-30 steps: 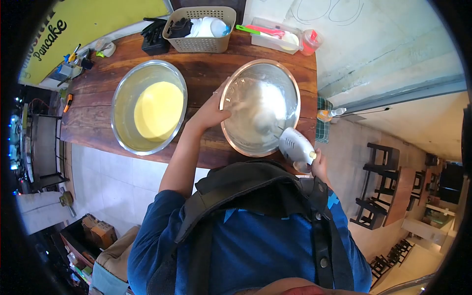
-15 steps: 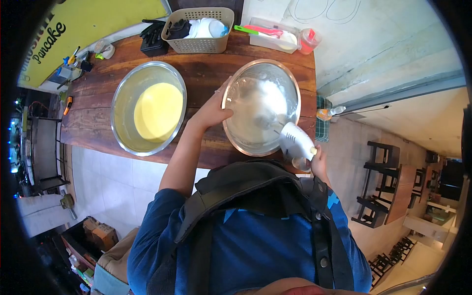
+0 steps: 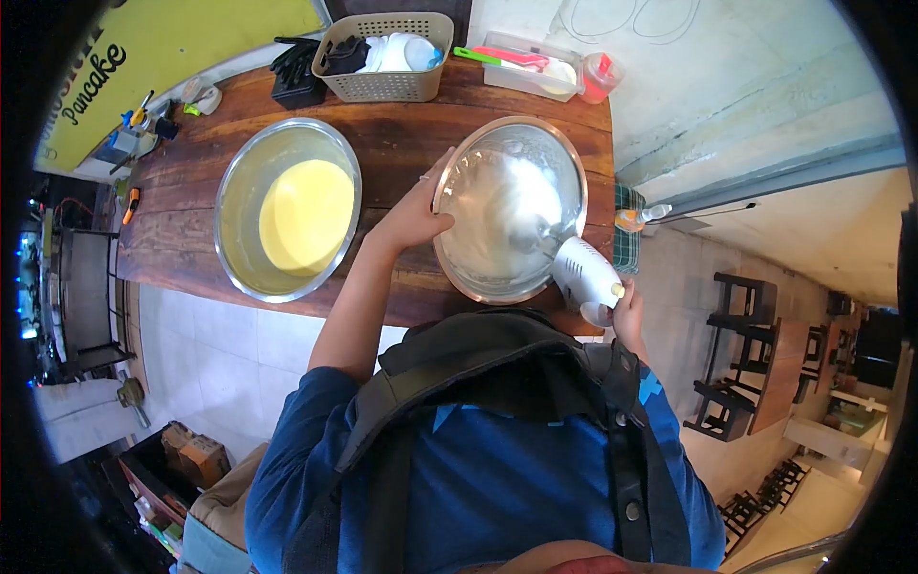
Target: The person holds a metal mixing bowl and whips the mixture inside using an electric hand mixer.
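Gripping the white hand mixer (image 3: pixel 586 275) by its handle end, the right hand (image 3: pixel 629 318) has its fingers curled round it, while the beaters reach into the metal bowl (image 3: pixel 557 165) on the right of the counter (image 3: pixel 397 120), blurred against the pale contents. The left hand (image 3: pixel 413 218) clasps that bowl's left rim, thumb over the edge, and another bowl (image 3: pixel 244 187) holding yellow batter (image 3: pixel 306 218) stands to the left.
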`<state>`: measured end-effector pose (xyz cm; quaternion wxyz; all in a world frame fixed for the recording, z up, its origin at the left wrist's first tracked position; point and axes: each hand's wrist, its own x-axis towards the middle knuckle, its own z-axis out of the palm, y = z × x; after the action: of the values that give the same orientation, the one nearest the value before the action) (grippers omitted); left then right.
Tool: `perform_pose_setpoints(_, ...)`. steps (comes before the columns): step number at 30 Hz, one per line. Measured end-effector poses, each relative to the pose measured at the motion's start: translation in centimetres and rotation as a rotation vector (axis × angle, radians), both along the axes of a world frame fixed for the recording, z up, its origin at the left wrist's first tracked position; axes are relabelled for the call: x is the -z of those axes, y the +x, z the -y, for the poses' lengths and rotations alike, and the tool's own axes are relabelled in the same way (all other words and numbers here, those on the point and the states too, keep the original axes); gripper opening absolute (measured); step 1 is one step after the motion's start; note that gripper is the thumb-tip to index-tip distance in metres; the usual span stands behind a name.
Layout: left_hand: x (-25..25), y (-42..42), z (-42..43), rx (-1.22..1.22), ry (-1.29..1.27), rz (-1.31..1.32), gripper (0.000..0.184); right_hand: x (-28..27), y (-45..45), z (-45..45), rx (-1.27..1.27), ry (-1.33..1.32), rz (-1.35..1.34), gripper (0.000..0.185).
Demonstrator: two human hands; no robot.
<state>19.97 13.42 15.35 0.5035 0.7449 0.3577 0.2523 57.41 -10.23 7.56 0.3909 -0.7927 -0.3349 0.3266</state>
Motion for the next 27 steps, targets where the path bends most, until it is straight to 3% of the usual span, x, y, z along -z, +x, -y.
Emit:
perform_pose_setpoints(6,0.6,0.3,-0.5,0.014,-0.011,0.066,0.096,0.4,1.5,0.3,-0.081,-0.076,-0.033,0.058)
perform_pose_setpoints(11,0.3,0.6,-0.7,0.025,0.018,0.035,0.095,1.4,1.4,-0.2,-0.085,0.073,0.112,0.058)
perform_pose_setpoints(14,-0.1,0.7,-0.8,0.034,0.045,0.001,0.096,0.2,1.1,-0.5,-0.08,0.054,-0.103,0.057)
perform_pose_setpoints(18,-0.4,0.6,-0.5,0.019,-0.007,0.005,0.095,0.3,2.1,0.3,-0.178,-0.049,-0.042,0.057)
perform_pose_setpoints(23,-0.1,0.6,-0.4,-0.008,0.007,0.02,0.094,1.0,1.2,-0.2,-0.049,0.081,0.071,0.058)
perform_pose_setpoints(27,0.3,0.4,-0.6,-0.001,-0.003,0.015,0.094,2.0,2.1,0.4,-0.1,0.016,-0.041,0.059)
